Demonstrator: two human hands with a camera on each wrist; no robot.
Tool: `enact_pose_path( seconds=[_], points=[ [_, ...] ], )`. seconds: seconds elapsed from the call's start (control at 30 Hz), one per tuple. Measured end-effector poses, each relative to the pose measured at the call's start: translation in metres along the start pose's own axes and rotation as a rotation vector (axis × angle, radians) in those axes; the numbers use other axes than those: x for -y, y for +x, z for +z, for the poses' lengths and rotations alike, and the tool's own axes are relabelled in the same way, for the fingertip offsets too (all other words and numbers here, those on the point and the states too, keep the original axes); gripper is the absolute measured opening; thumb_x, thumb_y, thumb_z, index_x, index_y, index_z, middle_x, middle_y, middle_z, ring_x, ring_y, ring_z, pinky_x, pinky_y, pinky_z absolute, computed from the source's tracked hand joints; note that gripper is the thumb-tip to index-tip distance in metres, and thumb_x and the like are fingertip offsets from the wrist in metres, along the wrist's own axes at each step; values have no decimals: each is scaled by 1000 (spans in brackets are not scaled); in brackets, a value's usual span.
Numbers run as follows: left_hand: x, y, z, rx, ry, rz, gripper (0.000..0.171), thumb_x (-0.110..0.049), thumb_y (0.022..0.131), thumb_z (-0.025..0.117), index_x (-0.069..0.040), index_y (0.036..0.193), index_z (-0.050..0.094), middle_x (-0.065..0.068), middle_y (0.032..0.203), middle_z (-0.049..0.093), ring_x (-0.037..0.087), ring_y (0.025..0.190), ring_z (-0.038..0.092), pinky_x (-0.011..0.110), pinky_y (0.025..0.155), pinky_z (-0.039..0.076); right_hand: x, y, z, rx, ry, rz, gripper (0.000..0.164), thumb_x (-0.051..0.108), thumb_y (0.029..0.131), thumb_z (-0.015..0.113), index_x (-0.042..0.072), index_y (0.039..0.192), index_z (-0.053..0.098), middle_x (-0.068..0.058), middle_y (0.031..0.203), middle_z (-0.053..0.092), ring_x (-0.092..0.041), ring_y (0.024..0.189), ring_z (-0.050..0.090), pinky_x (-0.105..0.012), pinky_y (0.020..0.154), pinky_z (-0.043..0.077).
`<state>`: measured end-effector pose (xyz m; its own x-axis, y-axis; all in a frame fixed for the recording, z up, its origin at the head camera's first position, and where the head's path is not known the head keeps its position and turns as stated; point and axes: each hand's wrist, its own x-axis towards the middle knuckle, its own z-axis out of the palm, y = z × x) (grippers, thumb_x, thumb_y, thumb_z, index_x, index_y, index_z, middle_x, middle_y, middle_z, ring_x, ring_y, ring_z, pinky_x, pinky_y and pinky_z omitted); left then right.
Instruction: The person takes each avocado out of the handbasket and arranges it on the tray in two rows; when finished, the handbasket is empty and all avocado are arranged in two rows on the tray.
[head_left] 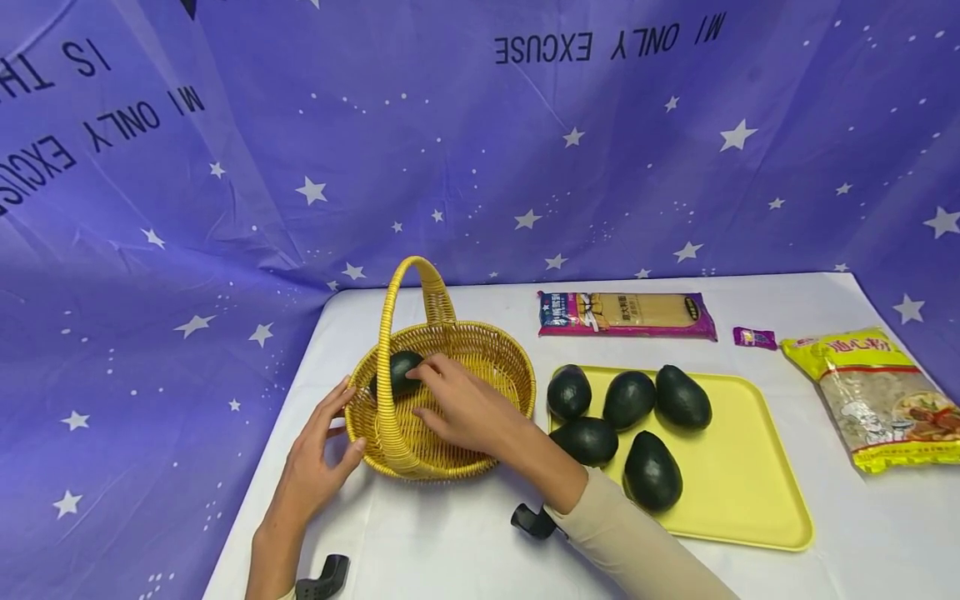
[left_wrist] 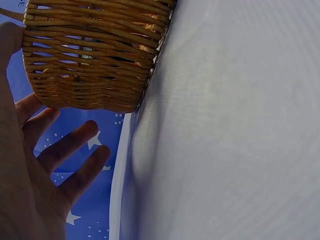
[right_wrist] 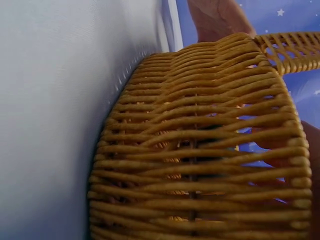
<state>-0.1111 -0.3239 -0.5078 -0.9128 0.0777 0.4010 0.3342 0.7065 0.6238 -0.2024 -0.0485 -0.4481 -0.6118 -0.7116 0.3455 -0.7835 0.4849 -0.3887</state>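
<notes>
A yellow wicker basket (head_left: 480,333) with a tall arched handle stands at the left of the white table. Inside it, against the left wall, lies a dark green avocado (head_left: 403,372), partly hidden by the handle. My right hand (head_left: 465,404) reaches over the basket's near right rim, its fingertips at the avocado's right side and its thumb apart from it. At the basket's left outer side is my left hand (head_left: 318,462), fingers spread and fingertips at the rim. The left wrist view shows those fingers (left_wrist: 75,145) beside the woven wall.
Several avocados (head_left: 652,472) sit on the left part of a yellow tray (head_left: 750,467), right of the basket. Behind it are a noodle packet (head_left: 630,315) and a small purple packet (head_left: 754,337). A yellow-ended bag (head_left: 873,400) lies far right. A starry purple cloth (head_left: 480,167) hangs behind.
</notes>
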Motion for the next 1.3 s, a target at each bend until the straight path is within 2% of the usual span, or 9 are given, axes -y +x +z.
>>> enact_pose_path(
  seconds=[0.27, 0.47, 0.7, 1.0, 1.3],
  points=[
    [2, 0, 0, 4, 3, -1, 77, -13, 94, 76, -17, 165, 45, 2, 172, 39, 18, 123, 62, 11, 101, 51, -3, 10, 9, 43, -27, -18, 53, 30, 103, 74, 7, 149, 60, -9, 139, 59, -18, 118, 63, -27, 97, 59],
    [1, -1, 0, 7, -2, 1, 79, -12, 93, 76, -18, 165, 45, 1, 172, 39, 16, 123, 62, 11, 101, 50, -11, 16, 17, 46, -27, -15, 58, 27, 102, 75, 8, 153, 56, -14, 149, 54, -24, 131, 59, -33, 107, 57],
    [1, 0, 0, -3, 3, 21, 79, -12, 93, 76, -16, 165, 45, 2, 172, 40, 14, 127, 59, 12, 99, 51, -15, 24, 19, 68, -40, -17, 60, 26, 103, 74, 11, 156, 50, -16, 156, 49, -27, 136, 55, -35, 106, 58],
    [2, 2, 1, -3, 0, 30, 79, -11, 93, 76, -17, 165, 44, 2, 172, 40, 16, 128, 60, 13, 99, 52, -21, 39, 20, 140, -84, -55, 64, 27, 103, 74, 7, 159, 49, -18, 162, 46, -32, 147, 49, -40, 122, 46],
    [2, 1, 1, -1, -4, 14, 79, -12, 93, 76, -17, 165, 45, 3, 172, 40, 17, 129, 60, 12, 100, 51, -25, 51, 24, 199, -89, -55, 63, 30, 105, 71, 6, 159, 49, -18, 168, 40, -34, 152, 44, -39, 126, 41]
  ],
)
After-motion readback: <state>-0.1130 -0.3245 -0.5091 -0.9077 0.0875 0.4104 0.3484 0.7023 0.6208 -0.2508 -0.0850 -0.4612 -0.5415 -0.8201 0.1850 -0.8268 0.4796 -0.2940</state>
